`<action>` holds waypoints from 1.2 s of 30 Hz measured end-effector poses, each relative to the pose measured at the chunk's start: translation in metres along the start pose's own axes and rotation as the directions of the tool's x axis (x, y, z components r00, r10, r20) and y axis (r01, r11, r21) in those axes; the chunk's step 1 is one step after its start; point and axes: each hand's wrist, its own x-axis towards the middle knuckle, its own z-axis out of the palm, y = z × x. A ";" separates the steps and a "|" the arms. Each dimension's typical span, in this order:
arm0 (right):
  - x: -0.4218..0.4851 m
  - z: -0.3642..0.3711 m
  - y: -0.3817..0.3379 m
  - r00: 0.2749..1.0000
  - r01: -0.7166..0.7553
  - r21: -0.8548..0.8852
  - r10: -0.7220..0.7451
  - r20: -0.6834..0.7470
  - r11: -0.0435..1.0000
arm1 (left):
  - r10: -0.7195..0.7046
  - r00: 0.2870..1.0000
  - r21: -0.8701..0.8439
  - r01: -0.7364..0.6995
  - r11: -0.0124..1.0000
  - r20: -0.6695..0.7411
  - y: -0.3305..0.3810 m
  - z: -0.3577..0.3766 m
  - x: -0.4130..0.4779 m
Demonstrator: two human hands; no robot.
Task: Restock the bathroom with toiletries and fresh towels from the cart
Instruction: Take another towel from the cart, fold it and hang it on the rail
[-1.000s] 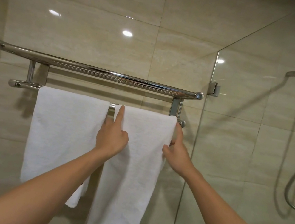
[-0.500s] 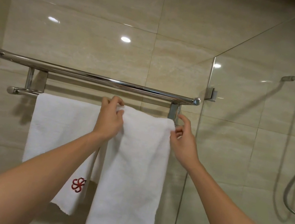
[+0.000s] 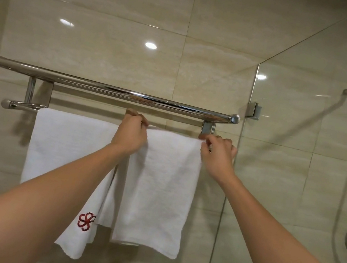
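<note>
Towels hang side by side on the lower rail (image 3: 19, 104) — the right towel (image 3: 157, 189) now pinched at both top corners, left hand (image 3: 130, 134) and right hand (image 3: 218, 154) having climbed from its front face. Left towel (image 3: 65, 158) shows its red logo; hanging looks nearly finished — only squaring remains.

polished chrome rack (image 3: 110, 91), nubby white cloth towels (image 3: 158, 186), glossy tiles (image 3: 118, 17)

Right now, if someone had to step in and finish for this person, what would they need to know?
Left hand pinches the right towel at its top left corner; right hand pinches its top right corner.
Both towels hang on the lower rail; the left towel shows a red logo.
Done: two towels hung.
Left: square up the right towel, let go. The upper shelf is bare. No cart or toiletries in view.
</note>
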 end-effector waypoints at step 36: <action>-0.047 0.000 -0.009 0.957 0.209 -0.315 -0.127 0.263 0.926 | 0.186 0.909 0.486 -0.362 0.796 0.372 -0.026 -0.023 -0.045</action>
